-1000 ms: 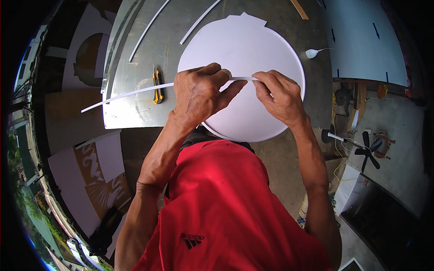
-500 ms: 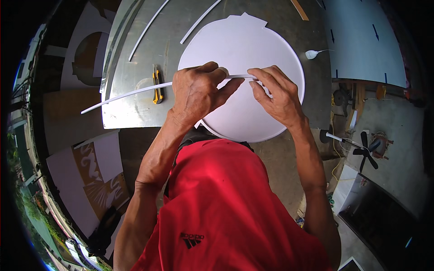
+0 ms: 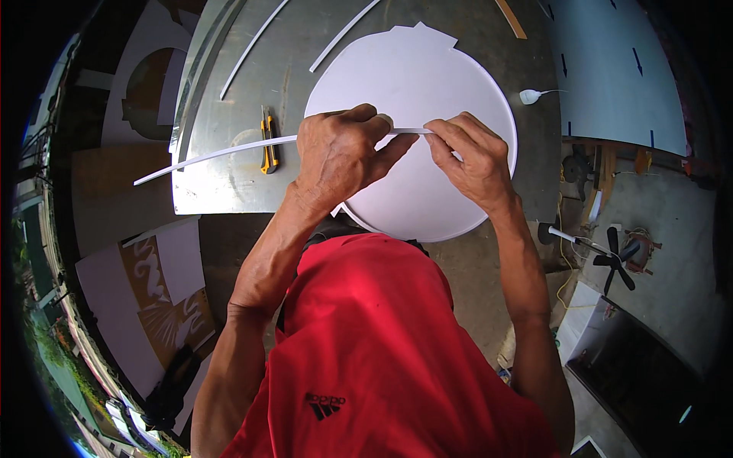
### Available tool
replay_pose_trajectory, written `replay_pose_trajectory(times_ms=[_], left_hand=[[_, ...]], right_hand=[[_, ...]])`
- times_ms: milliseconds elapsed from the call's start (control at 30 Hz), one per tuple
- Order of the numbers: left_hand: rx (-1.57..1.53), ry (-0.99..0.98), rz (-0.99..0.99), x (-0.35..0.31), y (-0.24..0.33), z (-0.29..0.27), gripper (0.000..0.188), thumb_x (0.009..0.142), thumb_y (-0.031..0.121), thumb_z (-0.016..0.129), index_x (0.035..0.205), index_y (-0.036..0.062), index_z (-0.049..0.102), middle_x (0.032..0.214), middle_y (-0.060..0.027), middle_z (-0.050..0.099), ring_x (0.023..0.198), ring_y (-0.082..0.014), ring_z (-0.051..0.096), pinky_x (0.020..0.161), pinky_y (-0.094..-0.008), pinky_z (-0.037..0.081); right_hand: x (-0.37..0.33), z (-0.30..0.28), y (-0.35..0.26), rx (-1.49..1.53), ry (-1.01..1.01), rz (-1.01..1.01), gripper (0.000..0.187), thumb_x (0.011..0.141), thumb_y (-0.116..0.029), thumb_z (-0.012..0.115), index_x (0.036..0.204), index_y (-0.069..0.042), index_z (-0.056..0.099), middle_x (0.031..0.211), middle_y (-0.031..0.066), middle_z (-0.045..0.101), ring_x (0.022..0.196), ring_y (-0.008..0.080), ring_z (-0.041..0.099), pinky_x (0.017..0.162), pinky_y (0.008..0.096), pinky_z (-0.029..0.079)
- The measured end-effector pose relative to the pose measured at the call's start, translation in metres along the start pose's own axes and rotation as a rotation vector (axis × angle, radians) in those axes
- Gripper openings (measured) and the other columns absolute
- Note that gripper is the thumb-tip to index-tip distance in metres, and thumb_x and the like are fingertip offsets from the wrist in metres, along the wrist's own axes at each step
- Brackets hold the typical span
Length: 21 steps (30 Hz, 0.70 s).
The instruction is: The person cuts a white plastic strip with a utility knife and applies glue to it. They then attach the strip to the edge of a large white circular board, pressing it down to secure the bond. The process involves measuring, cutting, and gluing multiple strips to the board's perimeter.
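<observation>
A long, thin white strip (image 3: 229, 150) runs sideways above the table, its free end reaching out past the table's left edge. My left hand (image 3: 340, 149) is closed around it, thumb stretched along the strip toward the right. At its right end, my right hand (image 3: 472, 156) pinches the strip between thumb and fingertips. Beneath both hands lies a round white panel (image 3: 412, 191) with a thin raised rim and a stepped tab at its far side. Left of my left hand, a yellow and black utility knife (image 3: 269, 141) rests on the table.
The grey metal table (image 3: 221, 195) carries two more white strips, one farther left (image 3: 254, 49) and another strip (image 3: 343, 36) near the panel. A small white squeeze bottle (image 3: 530, 97) and a brown strip (image 3: 510, 18) lie right. Beyond stand a light-blue sheet (image 3: 622, 69) and a black fan (image 3: 614, 259).
My right hand's fingertips have closed onto the strip's right end, where they were slightly apart before. Both hands have otherwise barely shifted.
</observation>
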State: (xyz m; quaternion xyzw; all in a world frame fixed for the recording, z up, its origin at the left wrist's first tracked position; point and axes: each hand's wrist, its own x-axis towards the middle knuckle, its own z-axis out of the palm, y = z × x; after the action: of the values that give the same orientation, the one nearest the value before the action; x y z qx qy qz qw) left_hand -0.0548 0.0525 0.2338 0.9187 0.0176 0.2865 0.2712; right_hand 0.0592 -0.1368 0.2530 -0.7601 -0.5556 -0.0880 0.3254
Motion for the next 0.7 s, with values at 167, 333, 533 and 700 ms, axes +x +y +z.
replay_pose_trajectory(times_ms=[167,333,533,700], left_hand=[[0.008,-0.002,-0.071,-0.005,0.0,0.006,0.03,0.082,0.037,0.086,0.075,0.0089,0.077,0.063,0.0,0.063,0.047,-0.0209,0.06,0.044,-0.036,0.043],[0.003,-0.028,-0.134,-0.008,0.001,0.01,0.029,0.083,0.035,0.086,0.079,0.0075,0.079,0.064,-0.0024,0.064,0.048,-0.0232,0.061,0.046,-0.0373,0.045],[-0.123,-0.152,-0.058,-0.004,-0.008,-0.005,0.021,0.086,0.021,0.085,0.094,0.0019,0.08,0.074,-0.0058,0.069,0.055,-0.0223,0.063,0.051,-0.0373,0.048],[-0.11,-0.108,0.001,-0.002,-0.01,-0.007,0.02,0.085,0.02,0.086,0.093,0.0026,0.08,0.073,-0.006,0.068,0.053,-0.0221,0.062,0.051,-0.0372,0.048]], right_hand=[[-0.003,0.008,-0.002,-0.002,0.03,0.047,0.019,0.08,0.007,0.078,0.095,0.0,0.069,0.075,0.0079,0.063,0.069,0.0229,0.065,0.058,0.0362,0.053],[-0.01,0.023,-0.01,-0.029,0.12,0.115,0.019,0.08,0.007,0.076,0.095,0.0,0.068,0.076,0.0084,0.064,0.068,0.023,0.065,0.058,0.0361,0.053],[-0.008,0.007,-0.004,0.049,-0.013,0.115,0.027,0.082,0.003,0.08,0.107,0.0,0.069,0.084,0.0089,0.067,0.075,0.0233,0.068,0.064,0.0349,0.057],[-0.004,0.003,-0.005,0.037,-0.029,0.069,0.035,0.08,0.003,0.082,0.112,-0.002,0.071,0.089,0.0076,0.069,0.078,0.0212,0.067,0.066,0.0329,0.058]])
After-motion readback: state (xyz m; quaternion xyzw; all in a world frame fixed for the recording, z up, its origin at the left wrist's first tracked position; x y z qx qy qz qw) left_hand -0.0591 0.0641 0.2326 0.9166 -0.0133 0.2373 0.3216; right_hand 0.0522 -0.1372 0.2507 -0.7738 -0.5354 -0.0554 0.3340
